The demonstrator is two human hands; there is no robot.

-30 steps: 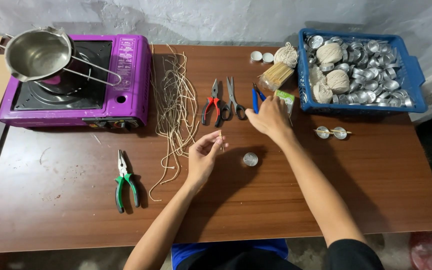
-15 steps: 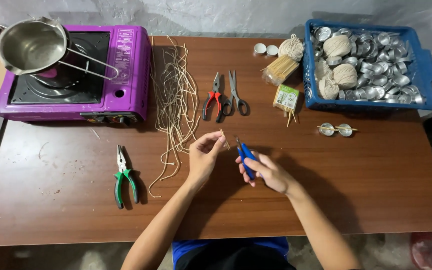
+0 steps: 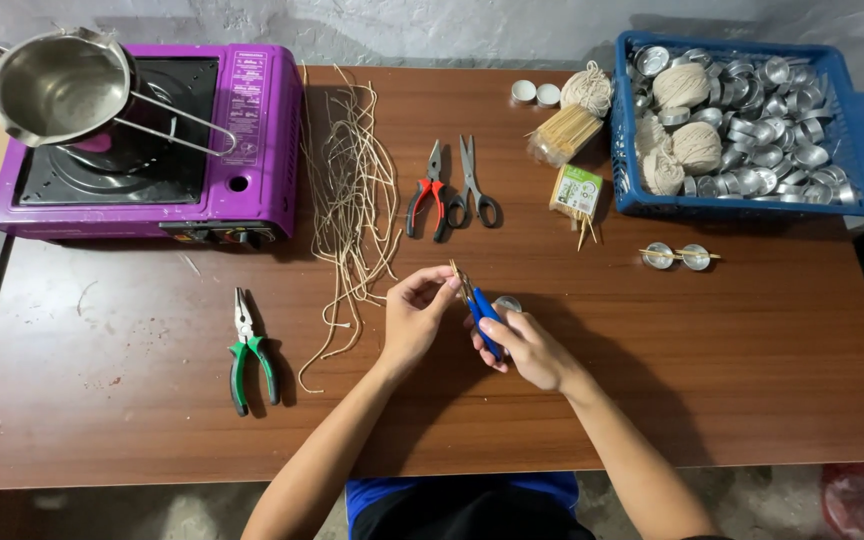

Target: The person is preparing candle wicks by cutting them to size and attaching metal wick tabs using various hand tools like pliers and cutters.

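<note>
My right hand [image 3: 524, 347] grips a small blue-handled snipper [image 3: 479, 312], its blades pointing up and to the left. My left hand [image 3: 415, 315] pinches something small at the blade tips; it is too small to make out. Both hands hover over the middle of the brown wooden table [image 3: 712, 380]. A small round metal cup [image 3: 508, 303] lies on the table just behind my right hand. A loose pile of tan wick strands [image 3: 352, 210] lies to the left of my left hand.
A purple stove [image 3: 242, 150] carrying a steel pot [image 3: 52, 85] stands back left. Green pliers [image 3: 248, 350] lie left, red pliers [image 3: 428, 195] and scissors [image 3: 474, 185] at the back. A blue basket [image 3: 857, 135] of metal cups and twine balls stands back right, beside sticks [image 3: 564, 130] and a small box [image 3: 577, 190].
My right hand came back from the blue basket with the blue snipper and met my left hand at the table's middle. The view has shifted slightly.
</note>
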